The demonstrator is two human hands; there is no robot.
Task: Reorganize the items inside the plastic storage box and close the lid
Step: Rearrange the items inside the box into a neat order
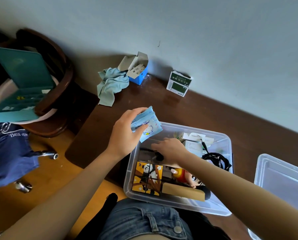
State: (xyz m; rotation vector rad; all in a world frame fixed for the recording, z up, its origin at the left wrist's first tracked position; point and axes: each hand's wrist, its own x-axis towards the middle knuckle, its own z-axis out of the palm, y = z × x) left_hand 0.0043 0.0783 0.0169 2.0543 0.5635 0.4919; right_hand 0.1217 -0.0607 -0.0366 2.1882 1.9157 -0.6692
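A clear plastic storage box (219, 135) sits on the dark wooden table in front of me. My left hand (125, 134) grips a stack of blue tissue packs (148, 126) over the box's far left corner. My right hand (172, 151) reaches down into the box, its fingers curled on a small black item (159, 155) that is partly hidden. Inside lie a panda picture cube (148, 177), a cartoon figurine (189, 177), a tan cardboard box (182, 191), a black cable (217, 160) and white cartons (195, 141). The clear lid (283, 177) lies to the right.
At the wall stand an open blue box (137, 70), a teal cloth (110, 84) and a green-and-white carton (178, 84). A dark wooden chair (58, 80) at the left carries a teal case (21, 84). Blue fabric (8, 149) and metal pieces lie on the floor.
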